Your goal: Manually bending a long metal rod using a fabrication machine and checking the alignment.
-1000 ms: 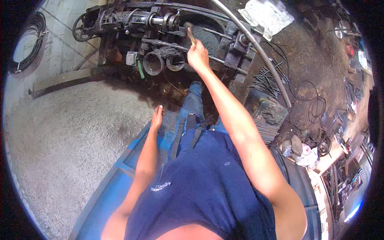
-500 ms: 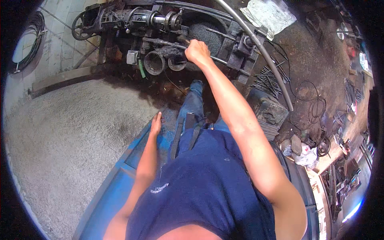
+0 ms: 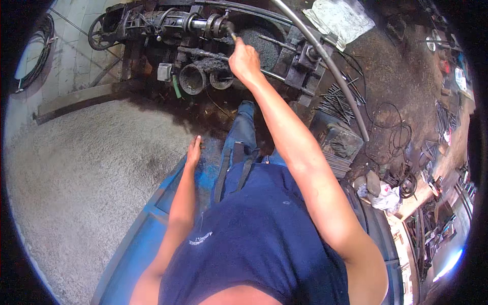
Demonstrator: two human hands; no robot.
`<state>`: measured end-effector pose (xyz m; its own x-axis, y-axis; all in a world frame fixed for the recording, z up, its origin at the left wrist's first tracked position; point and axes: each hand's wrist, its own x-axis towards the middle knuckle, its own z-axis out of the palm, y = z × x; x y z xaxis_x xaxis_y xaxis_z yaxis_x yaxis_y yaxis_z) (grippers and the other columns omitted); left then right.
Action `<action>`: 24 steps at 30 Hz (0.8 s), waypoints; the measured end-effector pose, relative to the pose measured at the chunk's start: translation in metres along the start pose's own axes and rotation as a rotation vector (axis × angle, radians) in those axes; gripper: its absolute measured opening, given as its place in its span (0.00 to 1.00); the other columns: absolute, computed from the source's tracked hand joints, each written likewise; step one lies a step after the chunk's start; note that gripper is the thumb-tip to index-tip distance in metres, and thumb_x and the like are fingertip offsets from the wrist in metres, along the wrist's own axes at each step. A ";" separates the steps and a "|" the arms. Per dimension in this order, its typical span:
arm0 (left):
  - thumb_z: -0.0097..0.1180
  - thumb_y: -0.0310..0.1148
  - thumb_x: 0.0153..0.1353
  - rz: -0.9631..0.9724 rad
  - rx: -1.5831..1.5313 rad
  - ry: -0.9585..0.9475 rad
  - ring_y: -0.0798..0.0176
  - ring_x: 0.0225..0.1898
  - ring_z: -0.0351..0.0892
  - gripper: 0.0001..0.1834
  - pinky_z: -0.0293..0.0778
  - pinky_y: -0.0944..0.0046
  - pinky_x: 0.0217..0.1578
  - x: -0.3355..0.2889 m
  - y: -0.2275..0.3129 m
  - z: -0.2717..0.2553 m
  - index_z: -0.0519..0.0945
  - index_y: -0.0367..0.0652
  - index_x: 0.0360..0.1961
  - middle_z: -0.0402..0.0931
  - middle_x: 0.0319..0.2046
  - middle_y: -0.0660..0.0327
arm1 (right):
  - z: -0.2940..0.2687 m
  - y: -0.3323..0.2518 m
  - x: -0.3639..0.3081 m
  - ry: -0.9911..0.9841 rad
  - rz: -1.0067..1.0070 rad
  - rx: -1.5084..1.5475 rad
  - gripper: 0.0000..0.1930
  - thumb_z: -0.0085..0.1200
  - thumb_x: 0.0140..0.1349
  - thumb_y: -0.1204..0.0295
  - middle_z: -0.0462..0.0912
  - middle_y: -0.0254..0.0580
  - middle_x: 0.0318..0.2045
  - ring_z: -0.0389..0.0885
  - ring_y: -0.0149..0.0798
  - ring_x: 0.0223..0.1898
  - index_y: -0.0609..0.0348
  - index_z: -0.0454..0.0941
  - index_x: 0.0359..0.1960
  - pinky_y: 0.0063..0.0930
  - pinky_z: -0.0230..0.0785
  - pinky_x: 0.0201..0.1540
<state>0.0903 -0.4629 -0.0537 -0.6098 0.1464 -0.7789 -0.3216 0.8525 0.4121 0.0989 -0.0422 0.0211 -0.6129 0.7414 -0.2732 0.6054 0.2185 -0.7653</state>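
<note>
At the top centre my right hand (image 3: 244, 62) is closed round the light handle of what looks like a small brush (image 3: 232, 33). The brush's dark end is beside the ringed end of a metal shaft (image 3: 217, 26) on a blackened machine; whether it touches cannot be made out. Below and left of this hand are two round, open-ended metal cylinders (image 3: 193, 79). Behind it lies dark grey granular material (image 3: 256, 44) in a recess. My left hand (image 3: 193, 149) holds nothing, its fingers stretched out, beside the edge of a blue metal surface (image 3: 170, 189).
A bent metal pipe (image 3: 339, 71) arcs across the machine's right side. Thin rods (image 3: 339, 101) lie in a pile on the floor, with a loose black cable (image 3: 394, 124) beyond. A pale grainy mass (image 3: 91, 178) spreads on the left. The machine has a handwheel (image 3: 98, 32).
My right hand has shifted slightly left, and the brush now points up at the shaft's ringed end. My left hand has moved slightly up and left, its fingers still stretched out.
</note>
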 end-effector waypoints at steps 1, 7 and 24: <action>0.41 0.57 0.69 0.017 -0.003 0.002 0.63 0.40 0.79 0.36 0.71 0.62 0.42 0.002 0.000 0.000 0.66 0.37 0.65 0.78 0.45 0.55 | -0.001 0.004 0.001 0.005 0.006 0.000 0.17 0.41 0.61 0.75 0.81 0.69 0.35 0.82 0.66 0.41 0.72 0.74 0.49 0.54 0.74 0.47; 0.45 0.56 0.69 0.002 -0.051 -0.021 0.63 0.40 0.76 0.38 0.73 0.65 0.41 -0.004 -0.008 0.000 0.64 0.31 0.65 0.76 0.43 0.55 | -0.051 0.003 -0.027 -0.163 -0.147 -0.149 0.20 0.43 0.58 0.76 0.82 0.68 0.33 0.82 0.64 0.39 0.75 0.73 0.51 0.54 0.75 0.45; 0.43 0.58 0.68 -0.011 -0.015 -0.041 0.58 0.43 0.79 0.39 0.72 0.60 0.48 -0.003 -0.005 0.008 0.64 0.34 0.66 0.77 0.47 0.50 | -0.060 -0.001 -0.058 0.138 0.068 -0.027 0.21 0.43 0.61 0.75 0.80 0.71 0.31 0.82 0.67 0.36 0.68 0.70 0.56 0.57 0.74 0.40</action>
<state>0.0993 -0.4641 -0.0574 -0.5759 0.1583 -0.8020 -0.3389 0.8466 0.4105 0.1643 -0.0470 0.0722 -0.4959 0.8346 -0.2399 0.6578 0.1807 -0.7312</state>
